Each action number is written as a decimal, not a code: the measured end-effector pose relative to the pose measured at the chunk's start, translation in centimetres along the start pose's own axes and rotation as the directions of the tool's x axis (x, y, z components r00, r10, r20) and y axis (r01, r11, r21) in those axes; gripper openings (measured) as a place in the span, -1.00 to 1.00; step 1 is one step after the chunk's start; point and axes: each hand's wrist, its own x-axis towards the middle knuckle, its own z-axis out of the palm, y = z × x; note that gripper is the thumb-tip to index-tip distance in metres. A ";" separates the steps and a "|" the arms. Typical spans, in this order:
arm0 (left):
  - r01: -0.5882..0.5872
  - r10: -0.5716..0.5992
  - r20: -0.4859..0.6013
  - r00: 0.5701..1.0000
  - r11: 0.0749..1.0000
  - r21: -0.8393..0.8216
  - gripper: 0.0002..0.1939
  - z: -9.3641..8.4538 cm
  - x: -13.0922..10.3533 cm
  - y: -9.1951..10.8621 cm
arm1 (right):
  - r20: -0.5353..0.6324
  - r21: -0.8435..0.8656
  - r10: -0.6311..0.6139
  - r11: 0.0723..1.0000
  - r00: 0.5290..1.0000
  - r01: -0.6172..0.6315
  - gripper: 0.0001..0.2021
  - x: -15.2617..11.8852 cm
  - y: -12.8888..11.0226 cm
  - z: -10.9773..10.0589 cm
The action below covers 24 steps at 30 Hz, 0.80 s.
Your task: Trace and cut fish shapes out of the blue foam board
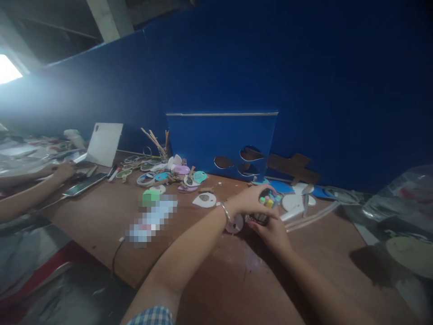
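Note:
A dark pot (260,217) holding several colourful pens or markers (269,201) is between my hands at the right of the table. My left hand (252,200) curls over its upper side, and a silver bangle sits at that wrist. From below and the right, my right hand (272,231) grips the pot with its fingers bent. A pale round disc (235,224) lies partly under my left wrist. To the left rests a white bird-shaped cutout (204,200) with a dark striped wing.
A blue panel (203,135) with drop-shaped holes stands behind. Several coloured cutouts (181,170) lie in a heap, near sticks in a holder (164,146). Another person's hand (64,171) is at the left by a phone (86,184). Plastic bags (402,194) are at the right.

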 end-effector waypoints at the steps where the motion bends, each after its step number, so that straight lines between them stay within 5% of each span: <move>1: -0.045 0.043 0.066 0.997 0.999 0.031 -0.32 -1.1 -0.2 0.1 | 0.007 -0.028 0.013 1.000 1.000 -0.013 -0.45 0.0 0.0 0.0; 3: -0.057 0.046 0.075 0.996 0.988 0.146 -0.37 -3.7 -0.7 0.0 | 0.035 -0.082 0.060 0.995 0.998 -0.057 -0.48 -0.1 0.1 -0.1; 5: 0.067 -0.027 -0.129 0.991 0.947 0.314 -0.50 -6.5 -1.4 -1.0 | 0.079 -0.137 0.121 0.984 0.989 -0.110 -0.55 -0.1 0.2 -0.1; 7: 0.217 -0.057 -0.369 0.928 0.887 0.409 -0.56 -9.0 -2.4 -3.2 | 0.116 -0.190 0.189 0.968 0.975 -0.165 -0.58 -0.1 0.2 -0.1; 11: 0.742 -0.277 -0.750 0.600 0.542 0.394 -0.44 -11.7 -5.3 -9.8 | 0.147 -0.200 0.264 0.952 0.953 -0.232 -0.56 0.0 0.0 0.0; 12: 0.824 -0.376 -0.763 0.525 0.450 0.345 -0.33 -11.8 -6.0 -11.4 | 0.150 -0.193 0.265 0.953 0.953 -0.234 -0.56 0.0 -0.1 0.0; 14: 0.886 -0.547 -0.702 0.455 0.353 0.300 -0.19 -11.6 -7.2 -14.0 | 0.147 -0.191 0.262 0.954 0.954 -0.233 -0.56 0.0 -0.3 0.0; 18: 0.879 -0.579 -0.664 0.474 0.363 0.311 -0.19 -10.4 -7.6 -16.3 | 0.142 -0.236 0.295 0.937 0.945 -0.258 -0.55 0.0 -0.5 0.0; 24: 0.839 -0.549 -0.645 0.532 0.444 0.314 -0.11 -10.0 -6.7 -16.0 | 0.149 -0.272 0.284 0.933 0.947 -0.237 -0.54 -0.1 0.1 0.0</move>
